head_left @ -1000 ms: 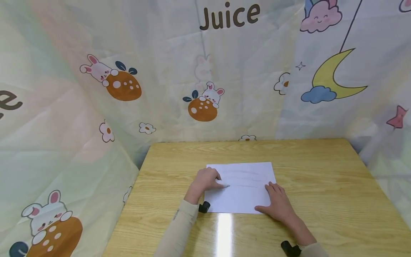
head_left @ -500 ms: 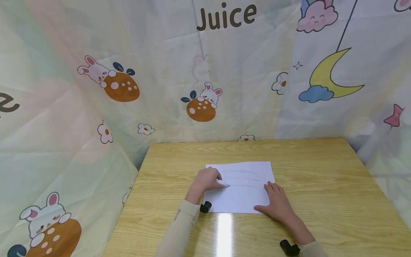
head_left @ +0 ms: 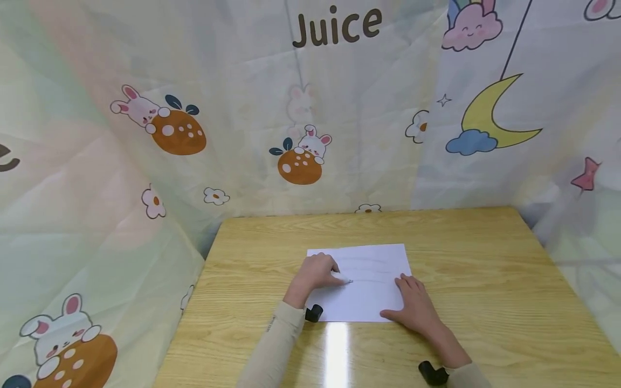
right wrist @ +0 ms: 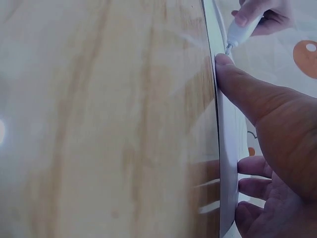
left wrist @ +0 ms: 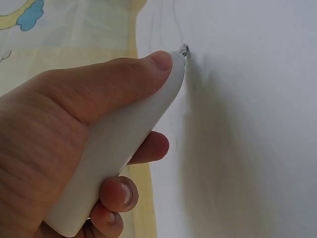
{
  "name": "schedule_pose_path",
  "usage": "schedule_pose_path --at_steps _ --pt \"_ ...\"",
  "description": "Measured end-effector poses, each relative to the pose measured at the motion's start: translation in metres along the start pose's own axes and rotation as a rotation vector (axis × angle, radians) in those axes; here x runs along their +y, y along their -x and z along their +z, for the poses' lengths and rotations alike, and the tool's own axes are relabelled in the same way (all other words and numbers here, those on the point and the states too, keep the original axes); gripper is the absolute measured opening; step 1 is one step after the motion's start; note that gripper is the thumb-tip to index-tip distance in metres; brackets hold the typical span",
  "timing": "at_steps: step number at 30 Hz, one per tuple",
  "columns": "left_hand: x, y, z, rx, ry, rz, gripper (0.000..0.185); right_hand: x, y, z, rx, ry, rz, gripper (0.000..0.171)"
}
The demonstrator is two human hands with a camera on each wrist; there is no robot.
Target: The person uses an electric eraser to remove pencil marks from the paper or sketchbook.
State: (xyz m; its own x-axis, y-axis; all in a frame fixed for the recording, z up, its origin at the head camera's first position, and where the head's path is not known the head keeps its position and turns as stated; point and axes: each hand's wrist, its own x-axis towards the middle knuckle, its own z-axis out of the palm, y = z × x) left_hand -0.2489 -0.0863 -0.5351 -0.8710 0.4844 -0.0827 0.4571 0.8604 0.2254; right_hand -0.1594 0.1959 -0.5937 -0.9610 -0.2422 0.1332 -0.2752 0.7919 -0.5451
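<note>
A white sheet of paper [head_left: 359, 306] lies on the wooden table, with several faint grey curved lines across its upper part. My left hand [head_left: 315, 274], over the paper's left side, grips a thick white pen-shaped tool [left wrist: 124, 126]. Its small metal tip [left wrist: 184, 50] meets the paper at the left end of the visible part of the lowest line. The tool's exact kind cannot be told. My right hand [head_left: 414, 307] rests on the sheet's lower right edge, thumb and fingers spread. In the right wrist view, the right thumb [right wrist: 242, 84] lies along the paper's edge.
Around the sheet extends the wooden tabletop [head_left: 485, 280], with a bright light reflection in front. Printed cloth [head_left: 242, 108] hangs behind and to the left. A black wrist camera [head_left: 314, 313] sits by the left wrist, another [head_left: 433, 373] by the right.
The left hand and tool have slid a little to the right across the paper. My right hand stays at the same place on the sheet. The head view has shifted slightly.
</note>
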Motion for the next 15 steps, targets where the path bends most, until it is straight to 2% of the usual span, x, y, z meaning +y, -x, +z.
schedule_pose_path --at_steps 5,11,15 --pt "-0.0052 0.0050 -0.0022 -0.003 -0.023 -0.062 0.024 -0.0031 -0.0002 0.0010 0.006 -0.008 -0.007 0.100" --pt "-0.0029 0.0030 -0.0012 0.020 -0.011 0.000 0.024 -0.0046 0.0007 -0.0029 -0.003 0.002 0.017 0.101" --pt "-0.0005 0.0018 0.0009 0.023 -0.011 -0.010 0.024 -0.0036 0.0017 -0.0032 -0.012 0.011 0.016 0.101"
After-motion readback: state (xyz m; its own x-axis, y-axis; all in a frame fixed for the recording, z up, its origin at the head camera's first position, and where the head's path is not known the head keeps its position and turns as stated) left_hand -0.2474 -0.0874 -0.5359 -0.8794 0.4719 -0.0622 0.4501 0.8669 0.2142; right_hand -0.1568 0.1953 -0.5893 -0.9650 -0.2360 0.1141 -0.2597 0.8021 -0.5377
